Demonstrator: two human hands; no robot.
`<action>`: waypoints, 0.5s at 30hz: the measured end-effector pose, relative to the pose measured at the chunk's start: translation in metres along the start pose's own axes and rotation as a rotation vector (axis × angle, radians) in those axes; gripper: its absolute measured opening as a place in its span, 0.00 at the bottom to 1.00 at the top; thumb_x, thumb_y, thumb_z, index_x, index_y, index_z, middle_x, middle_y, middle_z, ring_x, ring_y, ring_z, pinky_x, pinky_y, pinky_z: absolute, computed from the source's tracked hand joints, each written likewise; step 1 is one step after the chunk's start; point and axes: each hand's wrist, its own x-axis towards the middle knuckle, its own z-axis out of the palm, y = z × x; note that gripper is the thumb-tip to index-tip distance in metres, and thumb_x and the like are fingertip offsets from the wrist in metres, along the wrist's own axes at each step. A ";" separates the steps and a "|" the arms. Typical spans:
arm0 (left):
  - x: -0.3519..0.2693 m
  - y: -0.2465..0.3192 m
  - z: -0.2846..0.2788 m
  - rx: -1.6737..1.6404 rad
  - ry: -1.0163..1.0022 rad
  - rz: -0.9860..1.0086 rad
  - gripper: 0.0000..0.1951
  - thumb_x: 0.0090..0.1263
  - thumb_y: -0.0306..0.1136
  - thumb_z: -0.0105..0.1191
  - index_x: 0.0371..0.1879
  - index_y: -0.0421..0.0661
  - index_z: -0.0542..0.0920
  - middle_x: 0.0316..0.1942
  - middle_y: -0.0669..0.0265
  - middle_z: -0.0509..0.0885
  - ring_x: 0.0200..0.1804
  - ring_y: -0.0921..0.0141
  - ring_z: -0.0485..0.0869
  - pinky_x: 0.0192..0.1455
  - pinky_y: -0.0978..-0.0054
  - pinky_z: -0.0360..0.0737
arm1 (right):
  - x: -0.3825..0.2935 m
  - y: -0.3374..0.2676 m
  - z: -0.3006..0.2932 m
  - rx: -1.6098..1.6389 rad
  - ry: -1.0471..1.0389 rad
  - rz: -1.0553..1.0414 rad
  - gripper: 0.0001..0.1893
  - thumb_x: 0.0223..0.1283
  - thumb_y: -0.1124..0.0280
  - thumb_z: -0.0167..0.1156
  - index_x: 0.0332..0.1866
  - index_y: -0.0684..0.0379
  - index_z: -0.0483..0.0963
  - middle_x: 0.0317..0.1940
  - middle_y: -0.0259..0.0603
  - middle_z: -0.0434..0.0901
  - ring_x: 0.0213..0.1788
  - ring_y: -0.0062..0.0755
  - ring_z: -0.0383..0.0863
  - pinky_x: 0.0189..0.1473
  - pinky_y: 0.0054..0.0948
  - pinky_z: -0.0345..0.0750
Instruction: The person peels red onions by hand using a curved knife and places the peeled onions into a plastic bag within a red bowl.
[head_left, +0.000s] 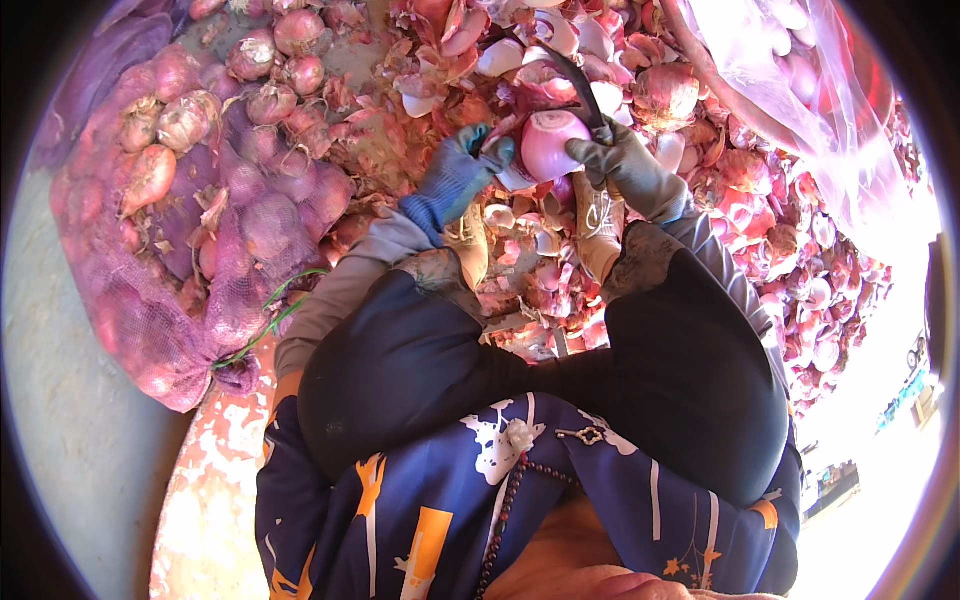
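A large purple onion (551, 146), its outer skin partly off, sits between my two gloved hands above my shoes. My left hand (469, 165), in a blue knit glove with teal fingertips, is curled at the onion's left side. Its fingers pinch a flap of onion skin (516, 178); the exact grip is partly hidden. In a grey glove, my right hand (634, 169) is closed around a dark curved knife (576, 82), whose blade points up and away to the left. The right thumb presses against the onion's side.
Purple mesh sacks (262, 292) of unpeeled onions lie at the left, tied with green string (289, 296). Loose onions (300, 34) lie beyond them. Onion skins (551, 277) cover the ground around my shoes (598, 225). At the upper right, a rimmed container (731, 90) with clear plastic holds peeled onions.
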 end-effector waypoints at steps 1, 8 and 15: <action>-0.001 0.011 0.001 -0.052 -0.024 0.040 0.09 0.71 0.31 0.63 0.44 0.43 0.80 0.36 0.75 0.82 0.37 0.82 0.75 0.39 0.81 0.75 | -0.007 -0.013 0.000 -0.046 -0.013 -0.013 0.15 0.68 0.66 0.64 0.55 0.59 0.75 0.27 0.24 0.72 0.23 0.15 0.67 0.26 0.19 0.63; -0.025 0.054 0.001 0.085 -0.033 -0.004 0.09 0.72 0.29 0.61 0.47 0.44 0.80 0.35 0.76 0.82 0.37 0.83 0.79 0.39 0.82 0.77 | 0.010 0.005 -0.035 0.199 -0.140 0.160 0.17 0.67 0.56 0.64 0.51 0.56 0.74 0.25 0.25 0.71 0.21 0.17 0.66 0.24 0.20 0.63; -0.039 0.080 -0.011 0.083 -0.132 0.074 0.08 0.76 0.33 0.57 0.47 0.45 0.80 0.35 0.77 0.82 0.37 0.84 0.77 0.39 0.82 0.74 | 0.012 0.005 -0.035 0.365 -0.214 0.177 0.23 0.65 0.50 0.64 0.55 0.56 0.72 0.23 0.25 0.70 0.21 0.17 0.65 0.23 0.19 0.63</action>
